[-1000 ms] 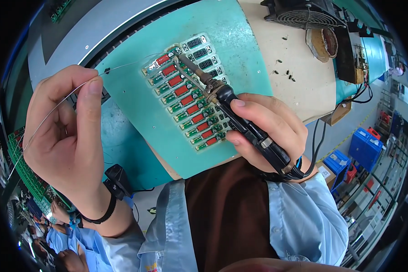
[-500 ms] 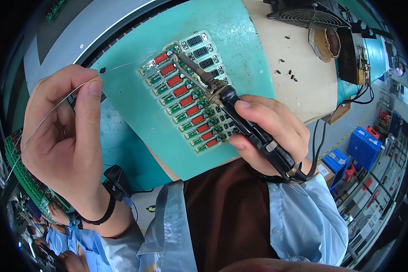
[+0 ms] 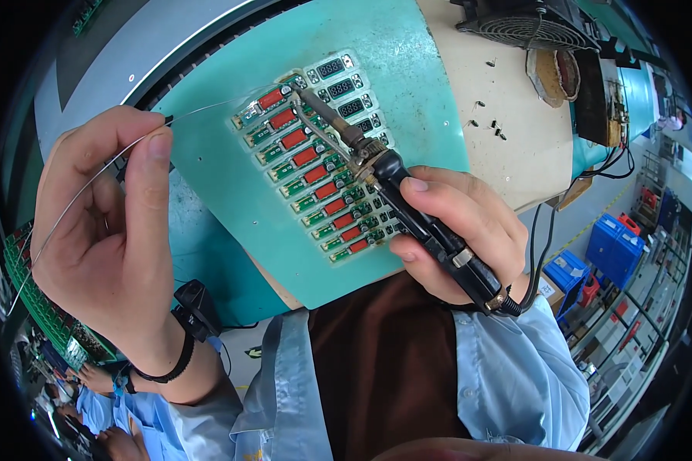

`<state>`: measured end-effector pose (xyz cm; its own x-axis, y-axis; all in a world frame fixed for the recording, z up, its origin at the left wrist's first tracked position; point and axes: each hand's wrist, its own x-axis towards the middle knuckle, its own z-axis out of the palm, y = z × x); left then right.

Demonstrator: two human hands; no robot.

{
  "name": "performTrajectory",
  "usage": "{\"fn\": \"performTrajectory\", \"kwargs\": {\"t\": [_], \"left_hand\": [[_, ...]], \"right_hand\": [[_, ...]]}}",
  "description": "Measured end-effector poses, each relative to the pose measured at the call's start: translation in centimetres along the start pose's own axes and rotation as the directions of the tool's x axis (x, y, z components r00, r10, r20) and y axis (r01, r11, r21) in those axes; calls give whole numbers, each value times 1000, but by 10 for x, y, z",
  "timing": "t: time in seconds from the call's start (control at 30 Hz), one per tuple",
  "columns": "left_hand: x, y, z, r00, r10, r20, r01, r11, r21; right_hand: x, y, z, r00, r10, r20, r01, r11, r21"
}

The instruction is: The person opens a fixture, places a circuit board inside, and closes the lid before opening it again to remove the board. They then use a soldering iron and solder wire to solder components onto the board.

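Note:
My right hand (image 3: 469, 230) is wrapped round the black handle of a soldering iron (image 3: 430, 223) with a thin metal tube along its shaft. The iron's tip reaches the top board in a slanting row of small green circuit boards (image 3: 304, 156), each carrying a red block-shaped part. Between thumb and forefinger, my left hand (image 3: 111, 223) pinches a thin silvery solder wire (image 3: 207, 110). The wire's front end runs to the same top board near the iron's tip; whether they touch is too small to tell. Its tail hangs behind my left hand.
The boards lie on a green sheet (image 3: 377, 38) over a beige tabletop (image 3: 484, 165). At the far right stand a fan with a round grille (image 3: 530, 32) and a round brown dish (image 3: 552, 77). Small clippings lie nearby. Another person's hand (image 3: 96, 378) shows at lower left.
Both hands keep their grips and almost their places. The green sheet with its boards appears shifted very slightly left in the picture.

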<state>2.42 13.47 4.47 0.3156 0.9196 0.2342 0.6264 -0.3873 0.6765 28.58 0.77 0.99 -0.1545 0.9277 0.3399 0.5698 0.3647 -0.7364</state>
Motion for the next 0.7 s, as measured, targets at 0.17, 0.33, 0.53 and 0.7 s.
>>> {"fn": "performTrajectory", "kwargs": {"t": [0.17, 0.33, 0.53, 0.7], "left_hand": [[2, -2, 1, 1000, 14, 5, -14, 1000, 24], [3, -3, 2, 1000, 11, 16, -11, 1000, 25], [0, -3, 0, 1000, 24, 4, -24, 999, -40], [-3, -2, -1, 999, 25, -20, -26, 999, -24]], "right_hand": [[1, -2, -1, 1000, 18, -2, -18, 1000, 1], [0, -2, -1, 1000, 30, -2, -30, 1000, 3], [0, -3, -1, 999, 33, 3, -33, 999, -2], [-5, -7, -6, 1000, 11, -4, -11, 1000, -22]]}}
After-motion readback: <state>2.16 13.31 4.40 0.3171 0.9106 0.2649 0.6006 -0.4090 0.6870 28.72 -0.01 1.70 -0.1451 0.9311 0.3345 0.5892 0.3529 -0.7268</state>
